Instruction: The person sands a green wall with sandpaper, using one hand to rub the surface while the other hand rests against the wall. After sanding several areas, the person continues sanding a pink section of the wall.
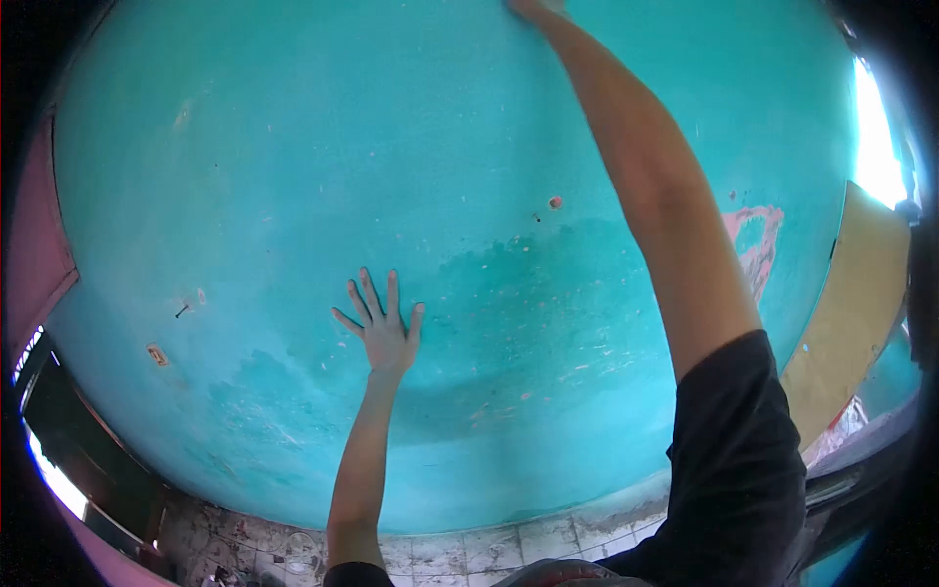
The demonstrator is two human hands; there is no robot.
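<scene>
My left hand [386,328] lies flat against the turquoise wall [469,127], fingers spread and pointing up, holding nothing. My right arm reaches high up the wall, and my right hand [536,8] shows only in part at the top edge of the view. Its fingers are cut off and blurred, so what it holds, if anything, is hidden. Between the arms the wall has a darker patch with pale scuffs and a small round hole [556,203].
A nail [182,310] and a small socket box [157,354] are on the wall at left. A tan board [846,313] leans at the right, near a bright window [877,137]. Dirty floor tiles [440,555] run along the wall's foot.
</scene>
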